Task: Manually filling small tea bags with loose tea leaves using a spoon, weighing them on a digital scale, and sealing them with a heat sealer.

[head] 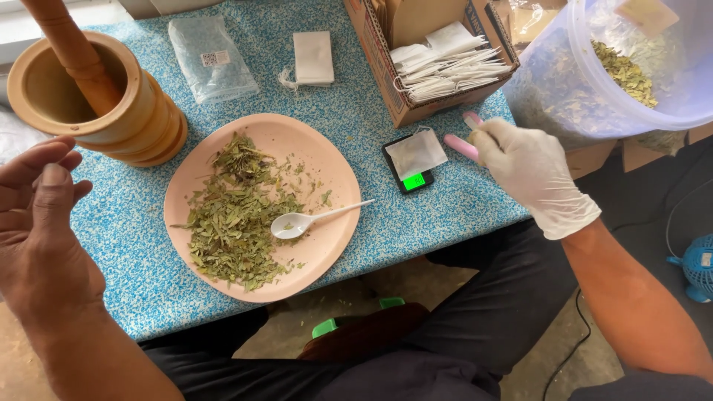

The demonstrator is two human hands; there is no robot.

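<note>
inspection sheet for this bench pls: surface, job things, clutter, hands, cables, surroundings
Surface: blue speckled table, leaf crumbs scattered.
Job's things: pink plate with dried leaves and white spoon; small scale with a white sachet on it; pink tool.
Clutter: wooden mortar with pestle; cardboard box of sachets; clear packet; folded sachet.
Hands: left hand bare, open, holding nothing; right hand gloved, gripping the pink tool.
Cables: black cable on floor.
Surroundings: clear tub of leaves; blue fan.
</note>
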